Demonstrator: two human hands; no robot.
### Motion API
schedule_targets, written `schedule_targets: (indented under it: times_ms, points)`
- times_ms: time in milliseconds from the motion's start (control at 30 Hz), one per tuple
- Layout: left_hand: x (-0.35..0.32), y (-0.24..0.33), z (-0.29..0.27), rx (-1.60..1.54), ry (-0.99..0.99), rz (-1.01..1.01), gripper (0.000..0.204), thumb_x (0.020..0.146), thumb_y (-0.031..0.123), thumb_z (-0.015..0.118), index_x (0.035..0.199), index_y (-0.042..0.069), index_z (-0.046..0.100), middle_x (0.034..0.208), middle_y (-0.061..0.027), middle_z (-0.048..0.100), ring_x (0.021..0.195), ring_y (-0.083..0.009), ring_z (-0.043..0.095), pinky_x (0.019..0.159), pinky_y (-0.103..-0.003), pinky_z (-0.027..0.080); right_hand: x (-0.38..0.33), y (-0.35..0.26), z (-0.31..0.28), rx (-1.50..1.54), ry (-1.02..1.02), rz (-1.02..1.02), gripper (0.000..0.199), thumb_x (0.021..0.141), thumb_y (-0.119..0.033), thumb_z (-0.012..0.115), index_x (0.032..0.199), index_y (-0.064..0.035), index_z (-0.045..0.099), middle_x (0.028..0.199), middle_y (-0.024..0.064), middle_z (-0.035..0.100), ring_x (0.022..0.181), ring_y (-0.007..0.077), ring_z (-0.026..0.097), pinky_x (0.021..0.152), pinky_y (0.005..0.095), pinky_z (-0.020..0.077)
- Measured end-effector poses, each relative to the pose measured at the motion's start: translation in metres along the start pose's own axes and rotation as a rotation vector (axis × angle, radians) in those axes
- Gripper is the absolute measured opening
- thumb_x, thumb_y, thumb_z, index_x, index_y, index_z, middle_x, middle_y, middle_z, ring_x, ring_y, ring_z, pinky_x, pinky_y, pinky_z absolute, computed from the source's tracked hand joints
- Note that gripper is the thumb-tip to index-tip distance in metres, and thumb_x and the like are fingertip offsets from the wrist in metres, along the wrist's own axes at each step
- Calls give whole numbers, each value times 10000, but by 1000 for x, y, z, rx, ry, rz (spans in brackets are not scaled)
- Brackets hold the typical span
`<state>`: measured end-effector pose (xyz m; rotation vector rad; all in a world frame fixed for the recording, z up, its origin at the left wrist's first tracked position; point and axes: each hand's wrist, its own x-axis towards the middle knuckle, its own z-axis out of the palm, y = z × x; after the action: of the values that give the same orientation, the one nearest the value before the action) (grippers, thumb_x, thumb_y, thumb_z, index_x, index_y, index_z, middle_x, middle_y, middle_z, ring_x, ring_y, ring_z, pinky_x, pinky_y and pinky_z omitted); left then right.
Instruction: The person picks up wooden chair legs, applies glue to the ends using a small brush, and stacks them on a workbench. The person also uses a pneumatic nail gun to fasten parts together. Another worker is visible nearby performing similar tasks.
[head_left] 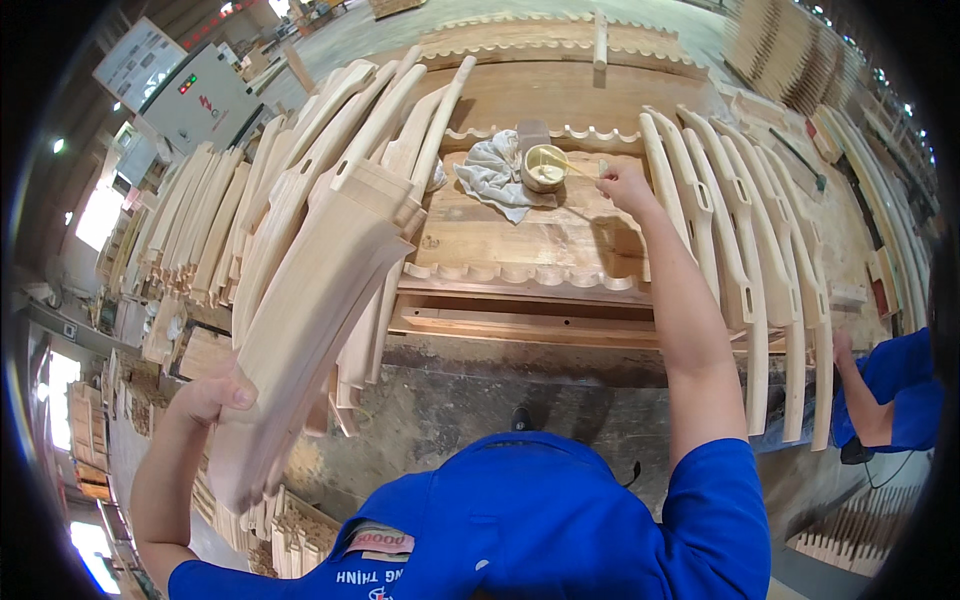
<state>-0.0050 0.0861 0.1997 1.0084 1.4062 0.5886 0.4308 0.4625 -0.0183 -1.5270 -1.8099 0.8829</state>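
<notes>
My left hand [218,396] grips the lower edge of a wide, pale, curved wooden part [315,275], thumb on its face. The part is tilted, its stepped upper end near the pieces at the left of the bench. Over the bench, my right hand [628,188] pinches a thin pale stick [582,170]. Its far end reaches into a small round pot [543,181] of creamy paste. Beside the pot lies a crumpled white cloth [492,178], with a small grey-brown block [533,131] behind them. Whether the stick has bristles is hidden in the paste.
Scalloped strips [530,276] edge the wooden bench top [520,240]. Slotted wooden pieces [735,200] lean in a row at the right, and more [335,120] stand at the left. A co-worker's blue sleeve [905,370] shows at far right. A grey electrical cabinet [205,97] stands behind.
</notes>
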Motion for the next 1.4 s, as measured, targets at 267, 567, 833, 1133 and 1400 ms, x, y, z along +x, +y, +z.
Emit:
schedule_targets:
  times_ms: [267, 567, 833, 1133, 1400]
  points:
    - [-5, -87, 33, -474, -33, -103, 879, 690, 497, 672, 1348, -26, 415, 1273, -206, 536, 1146, -306, 549, 994, -408, 428, -17, 7, -13, -123, 110, -44, 175, 795, -170, 638, 879, -16, 627, 698, 81, 608, 668, 169, 592, 621, 335, 479]
    - [-20, -139, 87, -630, -129, -209, 807, 736, 451, 655, 1349, -17, 416, 1252, -207, 552, 1083, -300, 598, 949, -426, 471, -109, -157, -46, -50, -490, -667, 290, 907, -273, 553, 809, -11, 631, 643, 21, 531, 629, 93, 452, 569, 270, 358]
    - [-38, -146, 118, -551, -177, -295, 880, 682, 431, 715, 1363, -12, 379, 1227, -200, 547, 1065, -283, 590, 938, -392, 473, -158, -204, -40, -363, -536, -877, 350, 854, -376, 643, 744, -45, 617, 612, 43, 528, 609, 170, 486, 688, 316, 387]
    - [-57, -137, 143, -495, -180, -325, 1009, 610, 448, 774, 1393, -5, 326, 1268, -167, 518, 1121, -250, 547, 955, -362, 444, -175, -190, -24, -168, -113, -1416, 243, 742, -310, 754, 725, -129, 593, 737, -28, 560, 781, 156, 526, 910, 349, 297]
    - [-63, -141, 151, -538, -126, -348, 1052, 550, 368, 813, 1399, -14, 323, 1270, -208, 503, 1124, -305, 540, 961, -391, 445, -178, -170, -40, -73, -226, -1443, 230, 700, -260, 785, 712, -130, 596, 709, -25, 522, 753, 154, 511, 903, 348, 302]
